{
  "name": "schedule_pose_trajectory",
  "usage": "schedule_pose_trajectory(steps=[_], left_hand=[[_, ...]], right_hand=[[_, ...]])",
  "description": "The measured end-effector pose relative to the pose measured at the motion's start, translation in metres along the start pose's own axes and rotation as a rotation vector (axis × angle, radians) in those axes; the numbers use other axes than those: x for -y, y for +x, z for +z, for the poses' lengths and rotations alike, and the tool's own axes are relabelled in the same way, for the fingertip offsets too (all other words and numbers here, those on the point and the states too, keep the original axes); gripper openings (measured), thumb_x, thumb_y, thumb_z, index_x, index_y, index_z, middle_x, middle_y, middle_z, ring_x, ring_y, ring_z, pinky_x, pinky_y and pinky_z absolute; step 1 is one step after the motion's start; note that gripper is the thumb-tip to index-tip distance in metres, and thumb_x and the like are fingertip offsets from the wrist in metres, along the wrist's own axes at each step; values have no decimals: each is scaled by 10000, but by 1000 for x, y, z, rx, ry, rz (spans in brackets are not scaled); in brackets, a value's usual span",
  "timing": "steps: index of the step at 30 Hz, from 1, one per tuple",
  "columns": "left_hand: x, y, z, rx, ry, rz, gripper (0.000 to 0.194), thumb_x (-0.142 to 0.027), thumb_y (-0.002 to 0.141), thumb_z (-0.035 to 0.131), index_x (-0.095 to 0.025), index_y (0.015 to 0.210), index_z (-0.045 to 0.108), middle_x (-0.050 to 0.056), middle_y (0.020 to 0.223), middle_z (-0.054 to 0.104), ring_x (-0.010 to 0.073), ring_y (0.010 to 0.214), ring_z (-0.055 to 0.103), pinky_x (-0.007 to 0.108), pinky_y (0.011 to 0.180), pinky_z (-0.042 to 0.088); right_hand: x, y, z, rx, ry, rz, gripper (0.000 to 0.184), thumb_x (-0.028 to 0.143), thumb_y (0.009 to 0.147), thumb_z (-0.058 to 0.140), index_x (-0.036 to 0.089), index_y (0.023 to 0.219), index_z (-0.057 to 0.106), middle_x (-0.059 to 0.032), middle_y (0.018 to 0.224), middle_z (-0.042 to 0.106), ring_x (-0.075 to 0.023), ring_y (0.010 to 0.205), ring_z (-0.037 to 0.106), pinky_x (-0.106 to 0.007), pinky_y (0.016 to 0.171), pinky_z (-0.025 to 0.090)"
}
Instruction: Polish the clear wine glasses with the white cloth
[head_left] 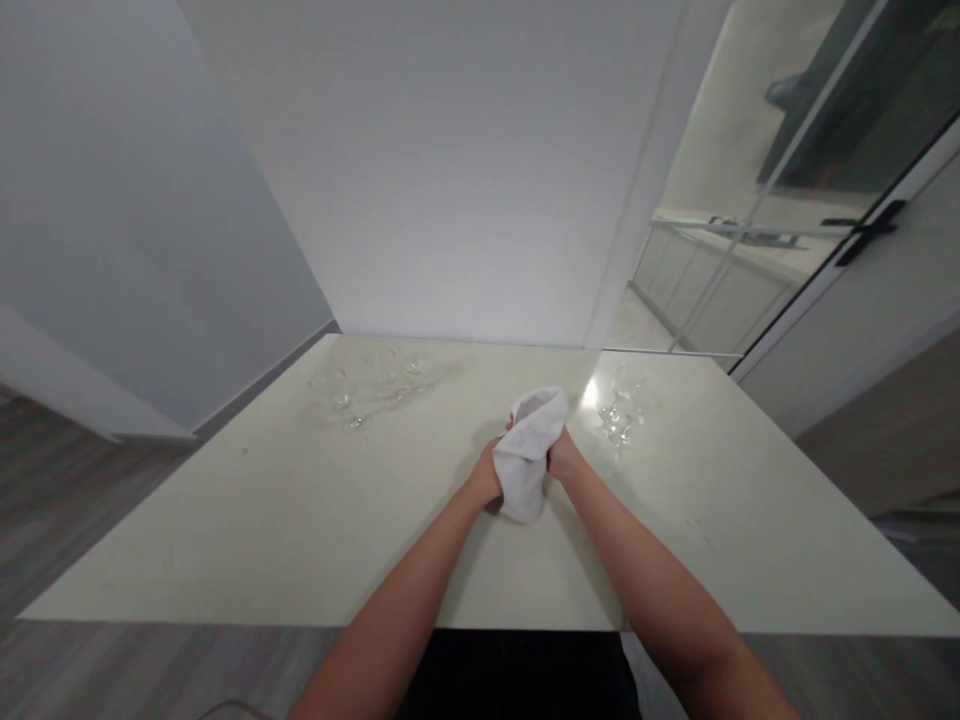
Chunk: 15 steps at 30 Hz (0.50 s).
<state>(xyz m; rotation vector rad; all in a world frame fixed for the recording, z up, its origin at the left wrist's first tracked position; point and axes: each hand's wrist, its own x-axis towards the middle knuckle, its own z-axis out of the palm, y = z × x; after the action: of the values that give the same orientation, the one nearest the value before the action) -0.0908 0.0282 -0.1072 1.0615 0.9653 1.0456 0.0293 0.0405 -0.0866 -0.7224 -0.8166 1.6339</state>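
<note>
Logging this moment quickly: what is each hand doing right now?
Left hand: closed on the white cloth.
Right hand: closed on the same cloth.

Soft even light, glare on table (592, 392)

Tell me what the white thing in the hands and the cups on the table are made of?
The white cloth looks like soft matte fabric: it bunches and folds between both hands. The stemmed glasses seem to be clear glass, see-through with bright glints, though clear plastic can't be ruled out.
</note>
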Motion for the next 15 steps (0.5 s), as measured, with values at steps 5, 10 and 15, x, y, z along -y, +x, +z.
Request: schedule_pose_trajectory(steps=[5,10,15], left_hand=[[-10,-10,-2,218,23,-107,390,-455,706,720,-103,875,720,76,775,708,188,727,613,306,722,484],[-12,-15,-5,293,-81,-183,617,-658,705,647,-155,1060,684,76,872,716,170,752,629,266,712,470],[-14,-11,1,230,43,5,541,-575,778,605,-151,1110,654,105,1018,716,230,924,637,324,821,483]], right_hand=[[2,-2,-9,86,73,161,241,375,784,608,159,839,699,-51,782,728,-162,731,671,-289,749,550],[4,-3,-7,172,25,116,303,438,690,706,191,864,689,-37,797,731,-173,723,673,-305,720,550],[9,-2,-5,118,48,103,386,502,678,688,176,885,699,-60,821,739,-182,735,679,-307,738,552]])
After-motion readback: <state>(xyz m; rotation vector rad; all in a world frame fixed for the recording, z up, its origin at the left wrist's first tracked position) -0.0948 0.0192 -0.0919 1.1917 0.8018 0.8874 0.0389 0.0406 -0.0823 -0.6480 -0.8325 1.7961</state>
